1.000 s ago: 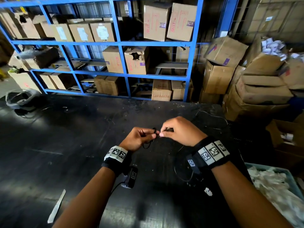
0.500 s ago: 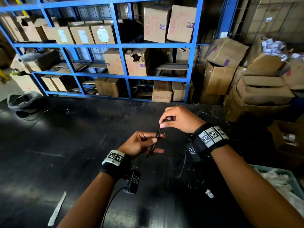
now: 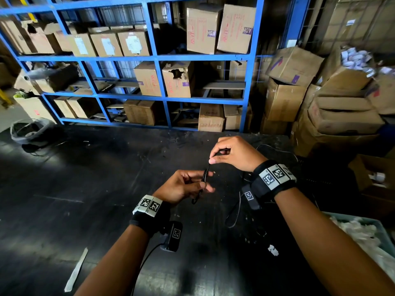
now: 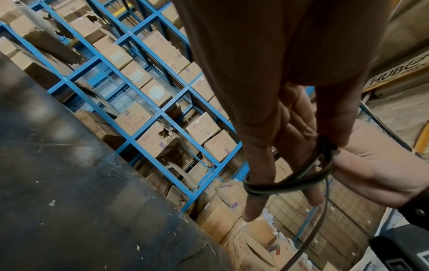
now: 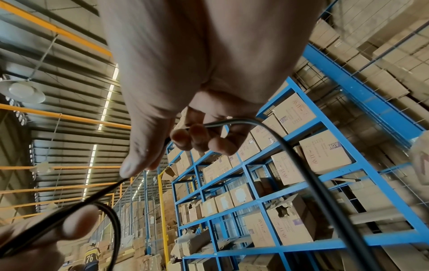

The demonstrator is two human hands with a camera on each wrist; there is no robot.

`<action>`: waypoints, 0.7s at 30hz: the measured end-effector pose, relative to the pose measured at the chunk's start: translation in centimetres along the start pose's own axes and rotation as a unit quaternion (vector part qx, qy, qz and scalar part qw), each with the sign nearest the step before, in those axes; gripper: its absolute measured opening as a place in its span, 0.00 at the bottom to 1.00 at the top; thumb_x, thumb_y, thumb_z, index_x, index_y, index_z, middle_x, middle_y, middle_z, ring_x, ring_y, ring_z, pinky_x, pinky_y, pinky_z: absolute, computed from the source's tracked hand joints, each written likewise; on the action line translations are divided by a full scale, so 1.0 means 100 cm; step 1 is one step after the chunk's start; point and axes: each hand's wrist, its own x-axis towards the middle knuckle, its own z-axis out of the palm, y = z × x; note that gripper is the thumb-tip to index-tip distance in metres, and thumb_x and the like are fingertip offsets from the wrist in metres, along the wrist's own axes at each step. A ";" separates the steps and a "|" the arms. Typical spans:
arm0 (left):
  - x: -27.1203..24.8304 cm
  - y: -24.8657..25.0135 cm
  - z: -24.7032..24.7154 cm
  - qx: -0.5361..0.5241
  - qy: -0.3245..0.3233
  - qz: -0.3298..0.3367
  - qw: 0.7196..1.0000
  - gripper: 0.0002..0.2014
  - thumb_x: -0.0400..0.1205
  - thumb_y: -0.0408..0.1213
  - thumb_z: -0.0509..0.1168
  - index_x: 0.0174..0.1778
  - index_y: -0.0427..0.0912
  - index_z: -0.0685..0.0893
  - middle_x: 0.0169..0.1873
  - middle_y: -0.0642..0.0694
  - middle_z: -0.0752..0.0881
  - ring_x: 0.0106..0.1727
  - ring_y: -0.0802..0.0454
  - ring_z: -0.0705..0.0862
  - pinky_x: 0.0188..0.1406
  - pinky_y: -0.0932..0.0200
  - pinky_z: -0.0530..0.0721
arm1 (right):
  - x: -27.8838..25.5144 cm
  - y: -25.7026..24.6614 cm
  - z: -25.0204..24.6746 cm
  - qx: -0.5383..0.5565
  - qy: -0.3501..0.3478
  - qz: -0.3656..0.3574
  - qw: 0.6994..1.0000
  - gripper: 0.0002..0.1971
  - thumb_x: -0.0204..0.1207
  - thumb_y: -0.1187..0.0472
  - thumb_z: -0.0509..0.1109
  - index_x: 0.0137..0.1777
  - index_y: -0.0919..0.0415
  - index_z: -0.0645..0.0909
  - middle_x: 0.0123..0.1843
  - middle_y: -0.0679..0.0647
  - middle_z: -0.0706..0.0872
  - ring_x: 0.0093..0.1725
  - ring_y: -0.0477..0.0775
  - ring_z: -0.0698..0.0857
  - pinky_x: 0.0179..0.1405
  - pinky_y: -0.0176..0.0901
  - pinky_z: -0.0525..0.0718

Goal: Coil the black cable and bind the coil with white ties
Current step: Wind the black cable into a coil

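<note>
My left hand [image 3: 207, 182] holds a small coil of the thin black cable [image 3: 204, 176] over the dark table [image 3: 85, 189]. In the left wrist view the cable [image 4: 287, 183] is looped around my fingers [image 4: 255, 198], with the thumb pressing on it. My right hand [image 3: 213, 158], up and to the right, pinches the same cable. A short taut stretch runs between the hands. In the right wrist view the cable [image 5: 301, 165] leaves my right hand [image 5: 160, 154] and trails down; more of it lies on the table [image 3: 234, 212]. No white tie is in either hand.
A pale blue bin [image 3: 382, 238] of white pieces sits at the lower right. A white strip [image 3: 75, 272] lies at the near left, a small white scrap [image 3: 273, 250] near my right forearm. Blue shelving [image 3: 160, 58] with cardboard boxes stands behind the table; stacked boxes [image 3: 342, 116] at right.
My hands, close together a second ago, have parted. The right hand rose up and away with the cable, and the left dropped slightly, so a stretch of cable now runs between them.
</note>
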 end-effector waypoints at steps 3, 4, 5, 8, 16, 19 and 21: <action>0.000 0.002 0.002 -0.008 0.004 -0.004 1.000 0.13 0.85 0.25 0.65 0.63 0.39 0.88 0.53 0.29 0.91 0.59 0.25 0.81 0.56 0.26 0.72 | 0.000 0.000 0.001 0.001 0.003 -0.001 1.000 0.05 0.72 0.55 0.84 0.45 0.54 0.93 0.41 0.54 0.86 0.41 0.53 0.84 0.45 0.50 0.82; 0.000 0.003 0.002 -0.013 0.008 -0.011 1.000 0.12 0.86 0.24 0.64 0.61 0.38 0.88 0.55 0.29 0.91 0.59 0.28 0.82 0.55 0.28 0.71 | 0.000 -0.001 0.001 0.002 0.005 -0.004 1.000 0.05 0.72 0.55 0.84 0.45 0.54 0.93 0.41 0.53 0.86 0.41 0.52 0.83 0.44 0.49 0.81; -0.001 0.004 0.003 -0.018 0.009 -0.016 1.000 0.11 0.86 0.24 0.63 0.59 0.38 0.87 0.57 0.28 0.90 0.61 0.30 0.84 0.55 0.30 0.70 | 0.001 -0.001 0.002 0.004 0.004 -0.008 1.000 0.05 0.73 0.55 0.84 0.46 0.54 0.93 0.41 0.52 0.86 0.41 0.51 0.83 0.44 0.47 0.81; -0.003 0.004 0.003 -0.032 -0.019 -0.010 0.999 0.09 0.87 0.24 0.63 0.58 0.36 0.86 0.61 0.26 0.87 0.67 0.35 0.86 0.54 0.31 0.65 | 0.004 0.003 0.004 0.015 -0.005 -0.018 1.000 0.06 0.77 0.57 0.81 0.51 0.55 0.94 0.43 0.49 0.87 0.43 0.47 0.86 0.47 0.40 0.81; -0.007 0.017 0.000 -0.146 -0.068 0.041 0.986 0.12 0.86 0.28 0.60 0.61 0.36 0.85 0.48 0.35 0.92 0.65 0.26 0.86 0.66 0.15 0.70 | 0.001 0.029 0.046 0.209 0.083 0.042 0.973 0.07 0.81 0.65 0.75 0.55 0.65 0.93 0.49 0.55 0.94 0.41 0.40 0.89 0.42 0.35 0.82; -0.005 0.020 0.002 -0.202 -0.079 0.058 0.975 0.12 0.85 0.29 0.62 0.63 0.34 0.83 0.45 0.37 0.91 0.61 0.29 0.88 0.63 0.16 0.75 | -0.007 0.024 0.088 0.312 0.127 0.119 0.934 0.10 0.82 0.69 0.73 0.47 0.55 0.93 0.39 0.54 0.94 0.38 0.55 0.85 0.38 0.46 0.79; -0.003 0.021 0.000 -0.235 -0.067 0.077 0.967 0.13 0.84 0.30 0.65 0.63 0.34 0.83 0.45 0.37 0.90 0.59 0.31 0.90 0.59 0.18 0.80 | -0.017 0.022 0.118 0.346 0.101 0.142 0.922 0.17 0.83 0.76 0.69 0.44 0.54 0.90 0.30 0.44 0.91 0.31 0.43 0.86 0.32 0.36 0.80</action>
